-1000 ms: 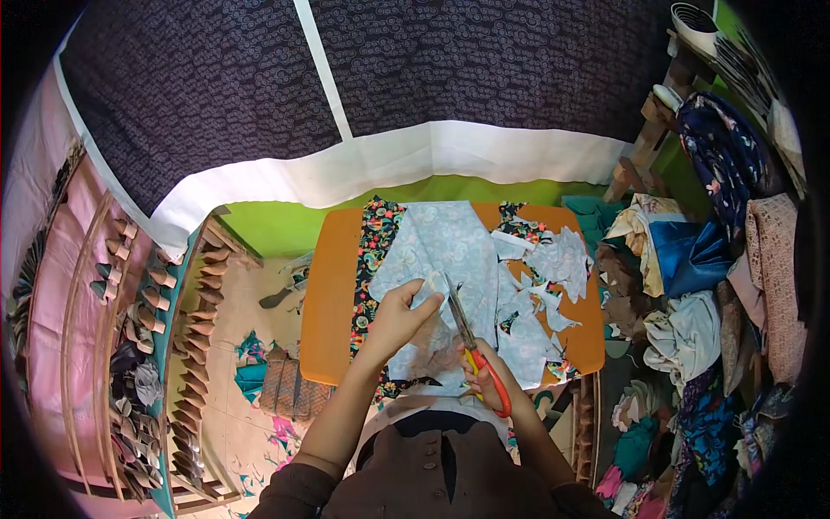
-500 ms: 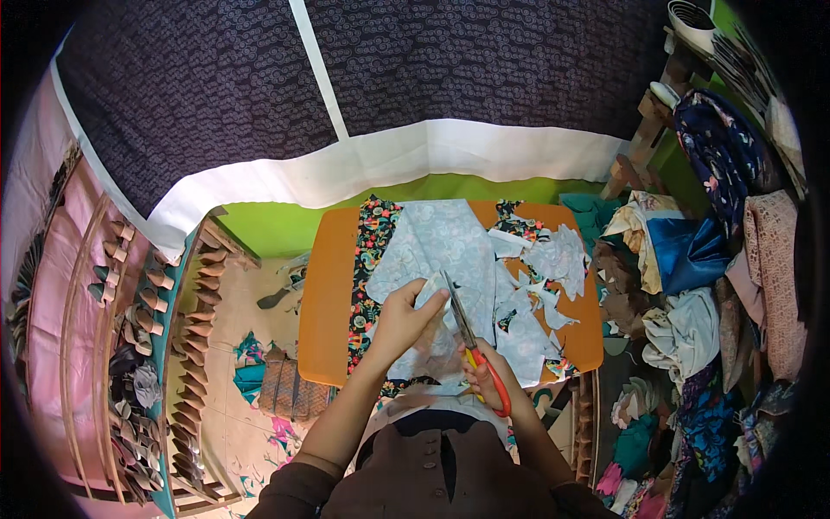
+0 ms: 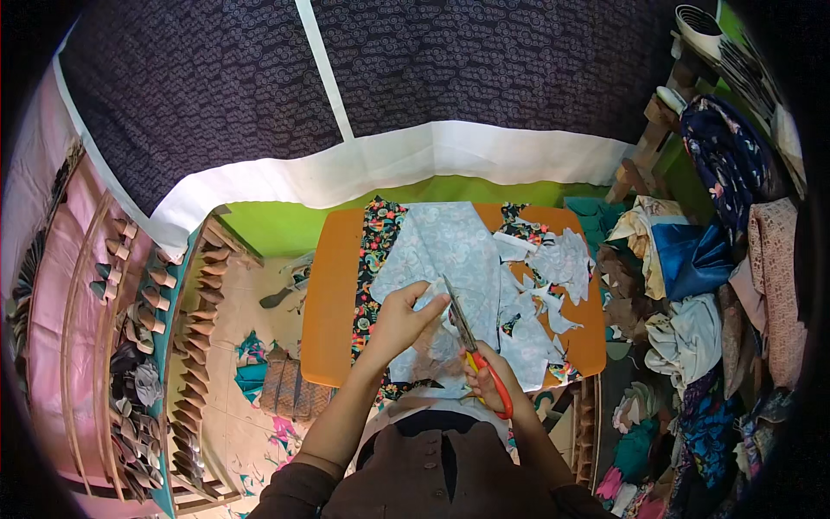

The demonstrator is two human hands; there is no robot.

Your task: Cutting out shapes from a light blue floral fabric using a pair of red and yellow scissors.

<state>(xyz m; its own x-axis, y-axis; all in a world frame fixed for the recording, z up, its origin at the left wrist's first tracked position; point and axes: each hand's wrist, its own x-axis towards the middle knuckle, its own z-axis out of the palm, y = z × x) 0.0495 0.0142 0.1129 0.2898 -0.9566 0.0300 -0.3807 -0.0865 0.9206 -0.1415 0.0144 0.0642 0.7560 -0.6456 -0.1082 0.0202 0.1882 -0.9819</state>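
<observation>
My left hand [image 3: 405, 322] pinches a small whitish piece of fabric [image 3: 439, 290] between thumb and fingers, above the table. In my right hand [image 3: 493, 381] are scissors [image 3: 463, 327] with red and yellow handles. Their long metal blades point up and away, right beside the left fingertips and the pinched piece. Whether the blades touch its edge I cannot tell. Under both hands lies a large fabric sheet [image 3: 450, 235], pale side up. Dark floral fabric [image 3: 378, 251] shows along its left side. Cut scraps [image 3: 560, 264] lie to the right.
An orange table [image 3: 332, 285] with rounded corners carries the fabric. Racks of wooden shoe lasts [image 3: 194, 346] stand at the left. Heaped cloth [image 3: 683, 333] fills the right side. Scraps and a brown woven piece [image 3: 294, 385] lie on the floor. A dark patterned curtain [image 3: 484, 69] hangs beyond.
The whole view has shifted slightly. My hands, the pinched fabric piece and the scissors keep almost the same place over the table.
</observation>
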